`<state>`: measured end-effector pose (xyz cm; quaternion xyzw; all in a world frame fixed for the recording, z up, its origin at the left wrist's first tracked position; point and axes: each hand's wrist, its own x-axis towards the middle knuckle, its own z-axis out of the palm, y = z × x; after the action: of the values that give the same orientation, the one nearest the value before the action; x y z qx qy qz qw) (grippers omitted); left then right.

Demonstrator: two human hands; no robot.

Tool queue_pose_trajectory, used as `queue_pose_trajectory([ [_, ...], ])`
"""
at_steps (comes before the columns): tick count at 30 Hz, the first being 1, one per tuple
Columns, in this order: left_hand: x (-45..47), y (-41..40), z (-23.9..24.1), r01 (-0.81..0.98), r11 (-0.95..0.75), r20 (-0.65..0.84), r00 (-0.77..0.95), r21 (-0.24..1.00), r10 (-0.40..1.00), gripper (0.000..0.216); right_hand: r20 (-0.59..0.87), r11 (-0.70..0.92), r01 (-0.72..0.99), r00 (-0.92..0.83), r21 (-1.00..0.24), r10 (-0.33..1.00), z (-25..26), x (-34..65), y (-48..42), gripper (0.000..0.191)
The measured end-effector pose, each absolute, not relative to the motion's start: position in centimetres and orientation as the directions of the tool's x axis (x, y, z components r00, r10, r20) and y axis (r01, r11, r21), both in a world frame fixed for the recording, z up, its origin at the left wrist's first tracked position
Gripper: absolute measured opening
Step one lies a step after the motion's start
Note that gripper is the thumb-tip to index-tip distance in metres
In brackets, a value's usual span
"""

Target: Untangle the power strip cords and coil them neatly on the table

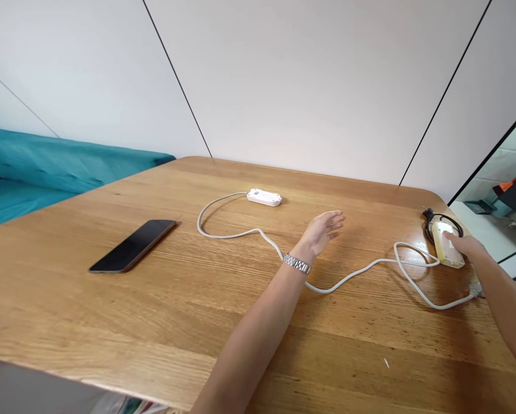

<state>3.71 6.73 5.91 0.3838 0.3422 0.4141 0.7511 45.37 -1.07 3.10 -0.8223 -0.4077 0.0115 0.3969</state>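
Note:
My left hand [322,233], with a metal-band watch [297,263] on the wrist, hovers over the middle of the table with its fingers stretched out and nothing in it. At the right edge, my right hand [467,247] grips a boxy white-and-yellow device [448,247], thumb on top; its other fingers are hidden. A black cord [429,227] with a plug lies coiled behind that device. The white cable [344,280] runs under my left forearm from a slim white power strip [264,197] to a white plug [476,290] beside my right wrist.
On the left of the wooden table [175,305] lies a dark phone [132,247]. A white panelled wall [301,92] stands behind the table, and a teal sofa [68,164] is at far left. A tiny white scrap [386,363] lies near the front.

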Motion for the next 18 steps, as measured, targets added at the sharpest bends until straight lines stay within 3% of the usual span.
queue_pose_trajectory([
  [4,3.6,6.7,6.1,-0.363,0.35,-0.194,0.401,0.864,0.895,0.024,0.272,-0.61,0.609,0.785,-0.507,0.557,5.9,42.3,-2.9,0.044],
  [6,3.5,6.6,6.2,-0.365,0.34,-0.193,0.383,0.867,0.903,0.023,0.256,-0.566,0.728,0.674,-0.386,0.693,6.9,39.7,-4.5,0.038],
  [8,3.4,6.6,6.4,-0.365,0.327,-0.183,0.376,0.872,0.908,0.024,0.001,-0.447,0.851,0.465,-0.275,0.885,6.9,37.0,-6.5,0.036],
  [9,3.3,6.6,6.5,-0.358,0.312,-0.171,0.373,0.88,0.912,0.024,-0.164,-0.381,0.898,0.351,-0.22,0.922,6.6,35.7,-7.6,0.034],
  [11,3.3,6.3,6.7,-0.32,0.248,-0.121,0.367,0.915,0.922,0.025,-0.301,-0.253,0.963,0.215,-0.094,0.929,5.6,33.6,-9.7,0.029],
  [13,3.5,5.7,7.1,-0.248,0.125,-0.021,0.382,0.961,0.924,0.023,-0.299,-0.13,0.991,0.112,-0.043,0.948,4.8,32.3,-11.3,0.024],
  [16,4.3,3.6,8.0,-0.157,-0.176,0.233,0.521,0.972,0.821,0.023,-0.248,-0.018,0.995,-0.007,-0.097,0.969,5.6,31.8,-12.4,0.023],
  [18,5.0,1.6,8.9,-0.151,-0.413,0.41,0.625,0.898,0.664,0.03,-0.028,-0.015,0.983,0.01,-0.183,1.0,7.5,31.9,-12.7,0.027],
])
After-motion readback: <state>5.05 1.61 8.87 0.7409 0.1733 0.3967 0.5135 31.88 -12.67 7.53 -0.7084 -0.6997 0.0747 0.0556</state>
